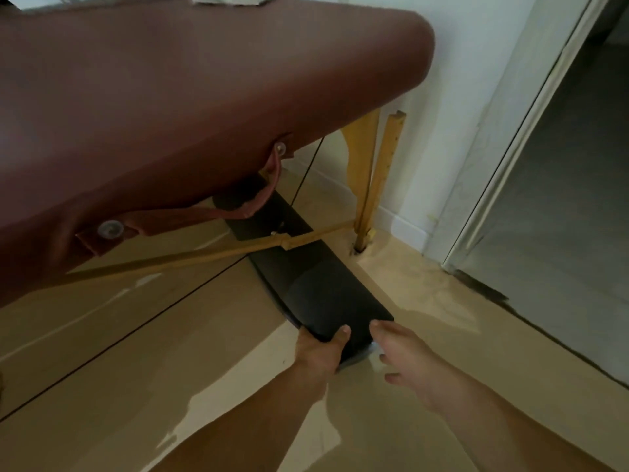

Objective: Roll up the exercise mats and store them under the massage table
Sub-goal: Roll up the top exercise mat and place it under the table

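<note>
Storing step: left hand (321,349) grips the rolled mat (306,277) at its near end, right hand (405,356) loose, thumb touching; next, probably a straight push farther under the massage table (170,97).

the massage table (170,97) is covered in smooth maroon upholstery, vinyl by the look of it, with a soft sheen. it carries shiny metal studs (110,229), and its legs (366,185) are pale yellowish wood. the rolled mat (320,287) is matt black and finely textured; the floor (170,369) is glossy beige tile.
</note>
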The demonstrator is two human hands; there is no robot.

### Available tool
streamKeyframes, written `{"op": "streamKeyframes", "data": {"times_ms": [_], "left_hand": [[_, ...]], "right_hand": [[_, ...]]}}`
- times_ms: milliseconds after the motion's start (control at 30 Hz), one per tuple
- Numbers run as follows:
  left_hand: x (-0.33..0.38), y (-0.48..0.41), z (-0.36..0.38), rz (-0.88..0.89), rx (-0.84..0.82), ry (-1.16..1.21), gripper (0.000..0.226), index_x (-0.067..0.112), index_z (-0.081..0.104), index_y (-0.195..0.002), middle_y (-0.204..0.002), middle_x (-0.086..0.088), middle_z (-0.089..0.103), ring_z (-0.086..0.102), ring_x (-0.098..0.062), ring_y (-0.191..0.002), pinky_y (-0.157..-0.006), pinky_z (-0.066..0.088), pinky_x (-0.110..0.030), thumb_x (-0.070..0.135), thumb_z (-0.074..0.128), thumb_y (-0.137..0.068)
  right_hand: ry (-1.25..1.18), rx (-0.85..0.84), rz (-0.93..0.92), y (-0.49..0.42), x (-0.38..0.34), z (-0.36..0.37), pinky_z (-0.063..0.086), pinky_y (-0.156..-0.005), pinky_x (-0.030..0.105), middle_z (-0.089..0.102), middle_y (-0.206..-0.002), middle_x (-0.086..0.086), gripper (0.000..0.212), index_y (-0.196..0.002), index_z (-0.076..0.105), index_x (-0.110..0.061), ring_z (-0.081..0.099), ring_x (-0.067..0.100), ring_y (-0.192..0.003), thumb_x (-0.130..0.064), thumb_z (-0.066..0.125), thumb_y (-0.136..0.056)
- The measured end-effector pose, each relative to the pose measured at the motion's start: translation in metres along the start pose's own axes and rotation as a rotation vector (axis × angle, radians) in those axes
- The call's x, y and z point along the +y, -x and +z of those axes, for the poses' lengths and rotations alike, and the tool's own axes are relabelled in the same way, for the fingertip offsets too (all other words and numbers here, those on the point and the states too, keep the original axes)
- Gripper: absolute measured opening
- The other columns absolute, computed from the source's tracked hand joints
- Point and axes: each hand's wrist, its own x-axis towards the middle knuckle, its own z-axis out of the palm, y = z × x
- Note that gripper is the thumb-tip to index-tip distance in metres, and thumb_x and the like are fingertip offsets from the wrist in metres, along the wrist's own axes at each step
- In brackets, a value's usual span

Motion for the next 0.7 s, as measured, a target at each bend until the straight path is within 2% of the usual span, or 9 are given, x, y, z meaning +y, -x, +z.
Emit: {"op": "streamKeyframes", "data": {"times_ms": [33,100,167,267,300,367,467,567,700], "left_hand": [[0.003,-0.005,0.006,0.0,-0.003,0.012,0.061,0.027,0.056,-0.139,-0.132,-0.002,0.069,0.068,-0.031,-0.122,-0.101,0.062,-0.052,0.035,0.089,-0.089],[0.008,-0.012,0.015,-0.017,-0.02,0.03,0.059,0.027,0.056,-0.139,-0.134,-0.002,0.068,0.069,-0.03,-0.118,-0.085,0.068,-0.046,0.036,0.088,-0.09],[0.011,-0.017,0.018,-0.029,-0.028,0.053,0.058,0.027,0.056,-0.14,-0.134,-0.002,0.069,0.071,-0.026,-0.112,-0.071,0.067,-0.039,0.036,0.087,-0.091],[0.012,-0.025,0.023,-0.026,-0.014,0.126,0.058,0.028,0.057,-0.14,-0.134,-0.001,0.07,0.071,-0.026,-0.112,-0.068,0.065,-0.038,0.035,0.088,-0.091],[0.013,-0.026,0.024,-0.031,-0.011,0.156,0.058,0.028,0.057,-0.139,-0.134,-0.001,0.07,0.071,-0.026,-0.113,-0.068,0.065,-0.038,0.033,0.088,-0.091],[0.016,-0.025,0.026,-0.049,-0.014,0.19,0.056,0.028,0.058,-0.139,-0.133,-0.001,0.071,0.072,-0.025,-0.112,-0.071,0.065,-0.04,0.031,0.088,-0.091],[0.019,-0.025,0.023,-0.065,-0.013,0.225,0.055,0.025,0.059,-0.139,-0.132,-0.003,0.072,0.071,-0.028,-0.114,-0.083,0.063,-0.046,0.028,0.087,-0.092],[0.008,-0.021,0.022,-0.06,0.014,0.286,0.049,0.025,0.058,-0.136,-0.13,-0.004,0.071,0.07,-0.026,-0.11,-0.084,0.062,-0.044,0.024,0.085,-0.095],[-0.02,-0.002,0.032,-0.036,0.073,0.3,0.052,0.027,0.057,-0.138,-0.127,-0.004,0.071,0.073,-0.028,-0.109,-0.086,0.066,-0.044,0.024,0.085,-0.094]], "right_hand": [[-0.028,-0.013,-0.004,-0.008,0.0,-0.006,0.047,-0.111,0.047,0.046,-0.159,0.008,0.049,-0.159,0.043,-0.027,0.05,0.031,-0.141,-0.04,0.047,-0.112],[-0.082,-0.05,-0.018,-0.026,0.003,-0.017,0.049,-0.107,0.044,0.05,-0.156,0.006,0.049,-0.158,0.043,-0.027,0.054,0.026,-0.133,-0.041,0.047,-0.111],[-0.246,-0.044,0.036,-0.038,-0.003,-0.023,0.045,-0.113,0.05,0.051,-0.156,0.008,0.049,-0.157,0.043,-0.022,0.05,0.027,-0.138,-0.039,0.048,-0.111],[-0.847,-0.085,0.118,-0.066,-0.009,-0.037,0.027,-0.126,0.055,0.034,-0.169,0.014,0.06,-0.165,0.029,-0.02,0.03,0.032,-0.156,-0.042,0.044,-0.111],[-0.801,-0.119,0.088,-0.072,-0.008,-0.04,0.025,-0.126,0.055,0.035,-0.168,0.013,0.059,-0.165,0.03,-0.022,0.031,0.032,-0.155,-0.044,0.043,-0.112],[-0.503,-0.2,0.021,-0.077,-0.004,-0.041,0.032,-0.122,0.056,0.046,-0.161,0.009,0.054,-0.159,0.041,-0.022,0.042,0.03,-0.148,-0.045,0.047,-0.11],[-0.311,-0.241,-0.094,-0.08,0.004,-0.037,0.032,-0.122,0.054,0.046,-0.161,0.007,0.053,-0.157,0.043,-0.018,0.042,0.027,-0.15,-0.043,0.046,-0.111],[-0.224,-0.26,-0.098,-0.085,0.012,-0.033,0.028,-0.124,0.047,0.045,-0.162,0.013,0.052,-0.157,0.041,-0.005,0.039,0.03,-0.152,-0.033,0.043,-0.113],[-0.211,-0.23,0.02,-0.08,0.023,-0.026,0.017,-0.13,0.046,0.047,-0.162,0.01,0.06,-0.162,0.038,-0.014,0.033,0.03,-0.155,-0.045,0.043,-0.11]]}}
